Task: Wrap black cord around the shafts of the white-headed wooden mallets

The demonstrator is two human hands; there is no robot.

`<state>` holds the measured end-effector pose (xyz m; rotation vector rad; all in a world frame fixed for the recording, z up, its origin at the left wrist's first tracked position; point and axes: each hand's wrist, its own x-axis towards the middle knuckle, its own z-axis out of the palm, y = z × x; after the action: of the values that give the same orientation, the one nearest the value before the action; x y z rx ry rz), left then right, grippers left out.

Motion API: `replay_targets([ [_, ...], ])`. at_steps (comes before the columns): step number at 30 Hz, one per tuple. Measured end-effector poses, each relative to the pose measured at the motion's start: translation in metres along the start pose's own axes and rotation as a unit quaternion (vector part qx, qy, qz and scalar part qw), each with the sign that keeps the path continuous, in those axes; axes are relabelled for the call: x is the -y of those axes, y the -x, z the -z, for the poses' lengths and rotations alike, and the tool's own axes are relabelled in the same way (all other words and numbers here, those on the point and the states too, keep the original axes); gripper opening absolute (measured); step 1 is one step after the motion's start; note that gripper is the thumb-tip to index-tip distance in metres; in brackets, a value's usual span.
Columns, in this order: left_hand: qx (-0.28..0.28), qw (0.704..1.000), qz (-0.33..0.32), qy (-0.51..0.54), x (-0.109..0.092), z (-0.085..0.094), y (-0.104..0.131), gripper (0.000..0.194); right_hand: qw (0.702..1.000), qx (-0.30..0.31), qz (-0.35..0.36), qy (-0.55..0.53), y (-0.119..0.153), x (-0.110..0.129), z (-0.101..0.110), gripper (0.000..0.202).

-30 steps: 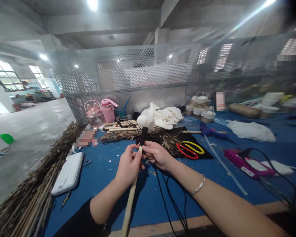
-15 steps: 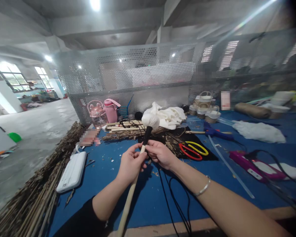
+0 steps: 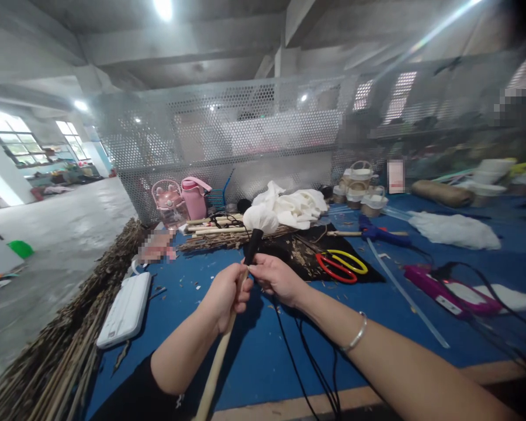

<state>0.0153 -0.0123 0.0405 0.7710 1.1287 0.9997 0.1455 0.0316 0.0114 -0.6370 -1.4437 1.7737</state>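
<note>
My left hand point(image 3: 231, 292) is closed around a pale wooden stick point(image 3: 219, 365), which slants up and away from me. At its far end is a rounded, white cloth-covered head point(image 3: 262, 218). Below the head, a tight black wrapping point(image 3: 253, 245) covers the neck. My right hand point(image 3: 277, 279) is closed in a pinch beside the lower end of this wrapping. Black cord point(image 3: 284, 336) trails from under that hand toward the table's near edge; its exact grip point is hidden by the fingers.
Red-and-yellow-handled scissors point(image 3: 342, 266) lie on a black cloth. Dried stalks point(image 3: 65, 333) line the left edge beside a white power bank point(image 3: 125, 310). White cloth point(image 3: 296, 204) is heaped behind. A blue glue gun point(image 3: 377, 232) and magenta device point(image 3: 449, 290) lie right.
The stick's head and both hands have shifted slightly left and down. My left fingers have curled more tightly round the stick. My right hand stays at the black wrapping's lower end.
</note>
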Motion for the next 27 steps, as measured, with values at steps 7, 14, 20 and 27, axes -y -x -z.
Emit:
replay_targets([
  [7,0.013,1.000,-0.016,0.016,0.004,-0.005,0.001,0.023,0.999,-0.008,-0.015,-0.045,0.003,0.006,-0.001,0.031],
  [14,-0.137,0.916,-0.289,-0.242,0.022,-0.003,-0.006,0.021,0.998,-0.054,-0.018,0.003,0.000,0.002,0.005,0.027],
  [20,-0.103,0.937,-0.273,-0.190,0.023,-0.001,-0.008,0.031,0.999,-0.034,-0.021,-0.016,0.001,0.006,0.006,0.028],
  [27,-0.033,0.979,-0.157,-0.124,0.015,0.001,-0.010,0.027,0.997,-0.063,-0.043,-0.002,-0.002,-0.001,0.010,0.027],
])
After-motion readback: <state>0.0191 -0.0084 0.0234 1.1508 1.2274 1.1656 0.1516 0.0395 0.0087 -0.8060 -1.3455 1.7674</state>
